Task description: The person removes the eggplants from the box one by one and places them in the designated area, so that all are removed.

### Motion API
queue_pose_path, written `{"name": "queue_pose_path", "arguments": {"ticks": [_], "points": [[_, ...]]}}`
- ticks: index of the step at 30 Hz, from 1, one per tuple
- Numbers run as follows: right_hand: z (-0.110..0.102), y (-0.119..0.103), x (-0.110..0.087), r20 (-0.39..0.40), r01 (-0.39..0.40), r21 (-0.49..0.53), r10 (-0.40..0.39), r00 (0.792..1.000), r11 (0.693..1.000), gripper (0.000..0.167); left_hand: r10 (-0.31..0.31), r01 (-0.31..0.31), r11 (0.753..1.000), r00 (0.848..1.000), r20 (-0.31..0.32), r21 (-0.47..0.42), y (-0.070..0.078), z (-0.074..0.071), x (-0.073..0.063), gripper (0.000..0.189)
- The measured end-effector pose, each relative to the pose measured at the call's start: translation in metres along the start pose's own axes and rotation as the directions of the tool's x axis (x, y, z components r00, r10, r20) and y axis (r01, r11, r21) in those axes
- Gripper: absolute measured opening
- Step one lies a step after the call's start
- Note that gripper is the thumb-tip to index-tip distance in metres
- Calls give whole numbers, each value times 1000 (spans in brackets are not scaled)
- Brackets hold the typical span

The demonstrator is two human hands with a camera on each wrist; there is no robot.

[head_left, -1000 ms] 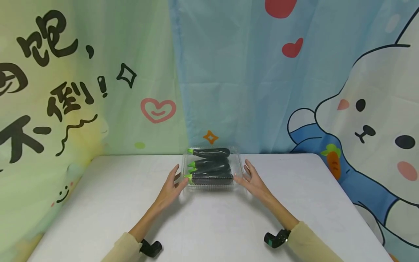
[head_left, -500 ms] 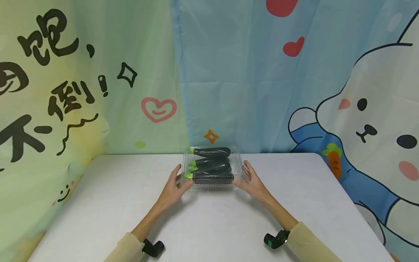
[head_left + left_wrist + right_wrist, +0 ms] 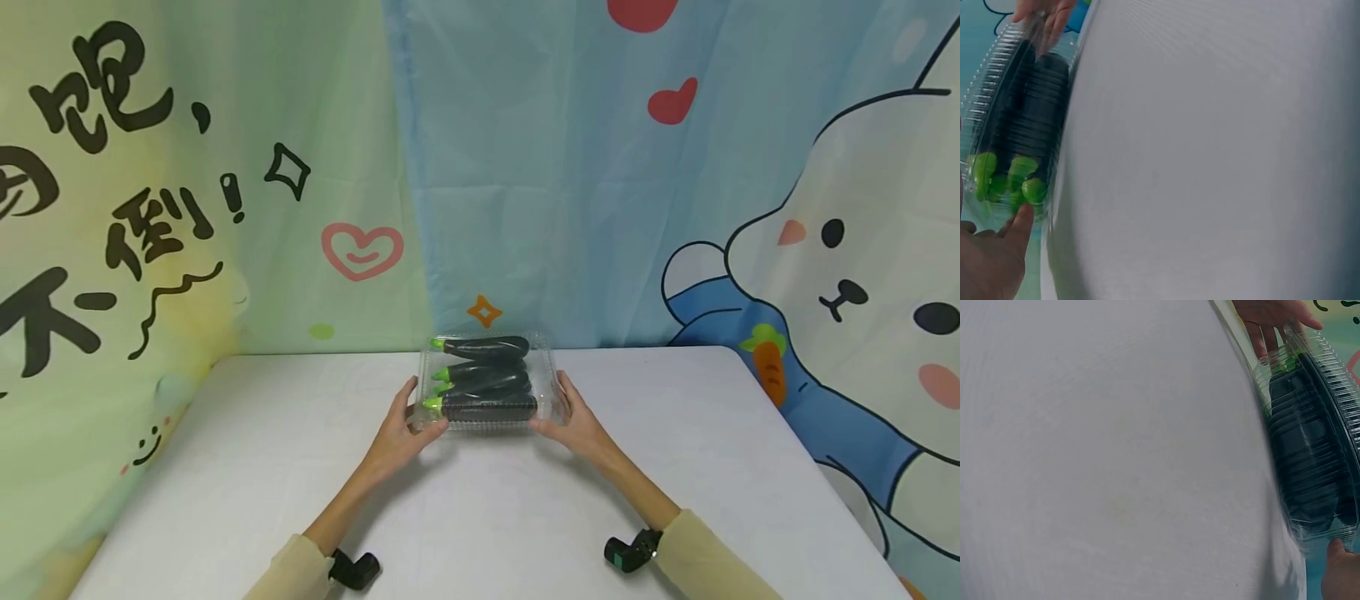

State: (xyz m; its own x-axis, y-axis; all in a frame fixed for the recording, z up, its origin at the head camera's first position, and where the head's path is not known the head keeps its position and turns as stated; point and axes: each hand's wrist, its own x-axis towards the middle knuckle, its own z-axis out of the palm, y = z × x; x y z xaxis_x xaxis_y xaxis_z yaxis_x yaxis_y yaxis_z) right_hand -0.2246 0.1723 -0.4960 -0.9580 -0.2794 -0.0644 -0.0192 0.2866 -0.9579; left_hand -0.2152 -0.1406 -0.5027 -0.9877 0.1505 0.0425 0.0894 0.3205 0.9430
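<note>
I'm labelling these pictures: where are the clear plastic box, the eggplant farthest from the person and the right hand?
Clear plastic box (image 3: pixel 542 367): head view, bare right part.
Farthest eggplant (image 3: pixel 486 348): head view, middle of its dark body.
Right hand (image 3: pixel 577 424): head view, middle of the hand.

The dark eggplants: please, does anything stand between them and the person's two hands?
Yes: the clear plastic container around the eggplants. The left hand holds its left end, the right hand its right end; nothing else visible stands between.

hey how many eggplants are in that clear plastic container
4: far eggplant at the back of the clear plastic container, two middle eggplants together, near eggplant at the front. More could be hidden beneath.
</note>
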Motion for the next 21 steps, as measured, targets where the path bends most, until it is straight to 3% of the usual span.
{"name": "queue_pose_path", "arguments": {"ticks": [9, 15, 21], "points": [[3, 1, 4, 5, -46, -57, 47, 999, 997, 109, -8, 8, 1000, 1000, 1, -16, -3, 0, -1, 98], [2, 3, 4, 18, -25, -65, 26, 999, 998, 116, -21, 21, 1000, 999, 34, 15, -8, 0, 1, 104], [1, 3, 3, 28, 0, -54, 2, 1000, 999, 116, -51, 49, 998, 998, 29, 48, -1, 1, -1, 109]]}}
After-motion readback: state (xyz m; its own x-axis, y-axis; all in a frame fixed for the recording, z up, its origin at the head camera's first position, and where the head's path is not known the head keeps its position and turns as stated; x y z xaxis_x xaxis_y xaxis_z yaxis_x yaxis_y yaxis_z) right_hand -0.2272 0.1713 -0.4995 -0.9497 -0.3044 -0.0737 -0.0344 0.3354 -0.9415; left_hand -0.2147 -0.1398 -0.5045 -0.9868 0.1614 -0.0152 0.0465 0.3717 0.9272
